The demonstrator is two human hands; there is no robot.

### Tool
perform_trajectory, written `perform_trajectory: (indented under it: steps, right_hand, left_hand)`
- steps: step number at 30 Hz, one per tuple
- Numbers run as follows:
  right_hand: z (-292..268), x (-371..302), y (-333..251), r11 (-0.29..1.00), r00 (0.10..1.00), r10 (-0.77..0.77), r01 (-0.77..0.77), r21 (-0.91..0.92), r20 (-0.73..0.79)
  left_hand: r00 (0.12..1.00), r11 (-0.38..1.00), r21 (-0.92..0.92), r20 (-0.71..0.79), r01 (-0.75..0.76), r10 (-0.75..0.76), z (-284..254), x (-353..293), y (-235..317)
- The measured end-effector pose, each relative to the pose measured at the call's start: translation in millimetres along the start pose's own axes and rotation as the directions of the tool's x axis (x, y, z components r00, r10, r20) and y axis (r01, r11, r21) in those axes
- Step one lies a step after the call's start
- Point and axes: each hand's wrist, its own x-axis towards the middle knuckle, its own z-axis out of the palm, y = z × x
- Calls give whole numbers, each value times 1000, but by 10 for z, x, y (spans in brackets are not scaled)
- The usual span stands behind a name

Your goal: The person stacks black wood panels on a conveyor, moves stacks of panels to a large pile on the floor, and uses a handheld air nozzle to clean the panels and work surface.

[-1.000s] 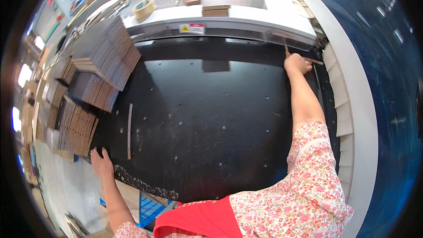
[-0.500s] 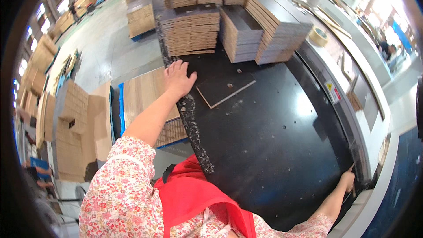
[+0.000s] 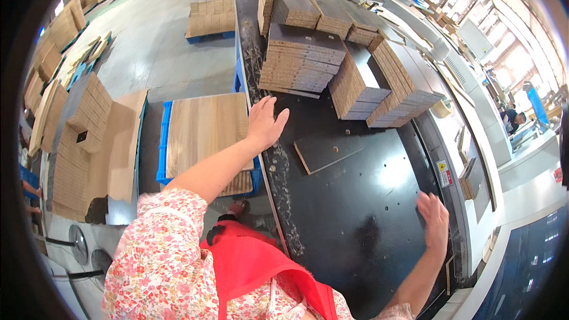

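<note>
boards (image 3: 301,62) stand stacked just beyond the left hand (image 3: 267,124).

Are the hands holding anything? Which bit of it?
Nothing that I can see. The left hand is near a stack of boards; the right hand is over the black table.

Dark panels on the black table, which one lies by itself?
The single panel lying flat, right of the left hand; the others are in stacks.
</note>
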Motion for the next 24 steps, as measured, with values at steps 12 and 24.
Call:
perform_trajectory:
  steps: [12,24]
  right_hand:
    - [3058,1772,-888,882,926,185,-304,359,330]
    - [3439,2533,-585,756,814,192,-479,446,548]
  left_hand:
    - [720,182,-699,685,692,-109,-1105,1340,134]
    - [343,404,-309,939,861,-13,-963,1968,-113]
